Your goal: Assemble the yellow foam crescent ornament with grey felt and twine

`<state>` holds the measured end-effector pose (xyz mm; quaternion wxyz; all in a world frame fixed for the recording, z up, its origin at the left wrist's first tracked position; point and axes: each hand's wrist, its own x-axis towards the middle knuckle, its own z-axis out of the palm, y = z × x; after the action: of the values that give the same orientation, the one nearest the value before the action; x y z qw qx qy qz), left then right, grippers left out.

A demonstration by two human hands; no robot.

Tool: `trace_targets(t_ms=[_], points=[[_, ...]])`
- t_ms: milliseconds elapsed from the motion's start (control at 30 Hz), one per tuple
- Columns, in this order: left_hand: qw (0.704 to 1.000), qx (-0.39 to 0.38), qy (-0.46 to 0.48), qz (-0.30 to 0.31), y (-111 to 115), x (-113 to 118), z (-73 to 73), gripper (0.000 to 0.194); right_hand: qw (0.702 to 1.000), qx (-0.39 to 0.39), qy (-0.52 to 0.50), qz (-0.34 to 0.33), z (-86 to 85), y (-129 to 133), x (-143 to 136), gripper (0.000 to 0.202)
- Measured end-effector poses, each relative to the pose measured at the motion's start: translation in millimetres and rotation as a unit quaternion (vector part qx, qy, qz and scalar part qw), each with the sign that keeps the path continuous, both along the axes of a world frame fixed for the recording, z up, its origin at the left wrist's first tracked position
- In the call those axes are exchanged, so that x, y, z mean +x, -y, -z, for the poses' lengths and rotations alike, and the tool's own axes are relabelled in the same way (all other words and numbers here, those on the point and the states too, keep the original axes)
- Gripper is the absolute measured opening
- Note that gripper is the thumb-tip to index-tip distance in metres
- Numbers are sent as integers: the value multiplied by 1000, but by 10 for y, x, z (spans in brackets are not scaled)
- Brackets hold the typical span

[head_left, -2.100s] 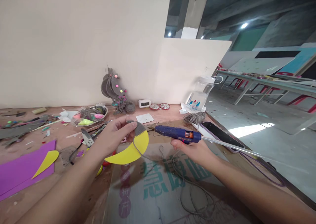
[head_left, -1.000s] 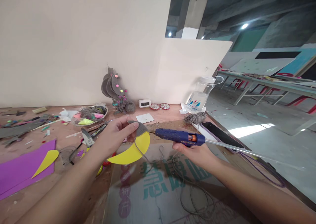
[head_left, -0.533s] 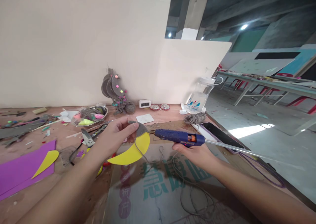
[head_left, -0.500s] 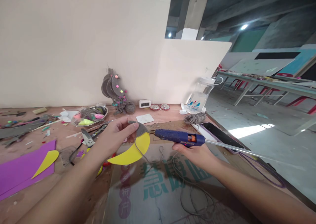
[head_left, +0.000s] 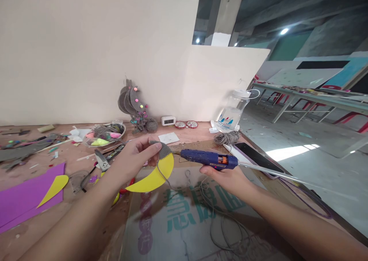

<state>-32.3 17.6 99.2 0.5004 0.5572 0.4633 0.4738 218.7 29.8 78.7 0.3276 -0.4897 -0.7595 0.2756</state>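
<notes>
Between the thumb and fingers of my left hand (head_left: 142,153) is a yellow crescent (head_left: 156,178), its upper end wrapped in grey yarn (head_left: 164,150). A loose strand of that yarn hangs down across the crescent toward the board below. My right hand (head_left: 227,178) is wrapped round the handle of a blue glue gun (head_left: 208,159), with a clear glue stick (head_left: 270,171) sticking out of its back. The gun's nozzle points left and is at the edge of the yarn-covered end; whether it touches cannot be told. Slack yarn (head_left: 214,211) lies in loops beneath my hands.
Purple sheets (head_left: 23,199) with a yellow piece (head_left: 56,188) lie at left. Behind stand a bowl of yarn and clay (head_left: 105,134), a grey beaded ornament (head_left: 132,104), a small clock (head_left: 168,120) and a water bottle (head_left: 231,111). A phone (head_left: 258,159) lies at right, a utility knife (head_left: 115,152) beyond my left wrist.
Both hands stay almost in place. The glue gun and crescent have shifted very slightly, with the nozzle still at the yarn-wrapped edge.
</notes>
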Motion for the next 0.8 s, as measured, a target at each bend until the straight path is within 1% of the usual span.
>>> trace_targets(t_ms=[133, 200, 267, 367, 433, 467, 500, 533, 567, 600, 633, 667, 700, 733, 767, 800], points=[[1000, -22, 20, 0, 9, 9, 16, 21, 1000, 7, -6, -1, -11, -23, -7, 28], [1000, -21, 20, 0, 17, 15, 19, 22, 1000, 4, -10, 2, -26, -42, -7, 27], [1000, -11, 4, -7, 29, 9, -9, 22, 1000, -12, -4, -4, -43, -62, 0, 27], [999, 12, -30, -26, 60, -53, -114, 22, 997, -26, -10, -65, -60, -92, 20, 32], [998, 34, -39, -48, 90, -119, -164, 22, 994, -16, -39, -102, -64, -121, 31, 34], [997, 39, -46, -57, 105, -149, -157, 23, 992, -11, -52, -111, -65, -146, 33, 35], [996, 36, -52, -63, 119, -170, -119, 24, 991, -9, -60, -117, -65, -183, 32, 35], [996, 26, -57, -66, 131, -178, -46, 25, 991, -6, -62, -116, -65, -235, 25, 35], [996, 15, -66, -60, 139, -171, 60, 25, 992, -3, -55, -111, -65, -307, 13, 35], [996, 11, -74, -52, 143, -150, 195, 26, 994, 1, -41, -103, -63, -397, -8, 34], [996, 11, -70, -54, 144, -117, 347, 27, 997, 17, -25, -74, -60, -506, -36, 33], [997, -6, -56, -46, 144, -76, 503, 29, 999, 28, 5, -43, -52, -630, -74, 33], [998, -22, -24, -55, 143, -31, 650, 30, 999, 26, 41, -20, -40, -762, -119, 34], [998, -36, -4, -45, 143, 13, 776, 31, 998, 24, 49, -9, -20, -898, -171, 34], [998, -34, 0, -46, 145, 51, 874, 32, 998, 20, 51, -5, 7, -1031, -227, 33], [998, -31, 0, -45, 149, 82, 941, 31, 998, 14, 55, 2, 43, -1155, -286, 32]])
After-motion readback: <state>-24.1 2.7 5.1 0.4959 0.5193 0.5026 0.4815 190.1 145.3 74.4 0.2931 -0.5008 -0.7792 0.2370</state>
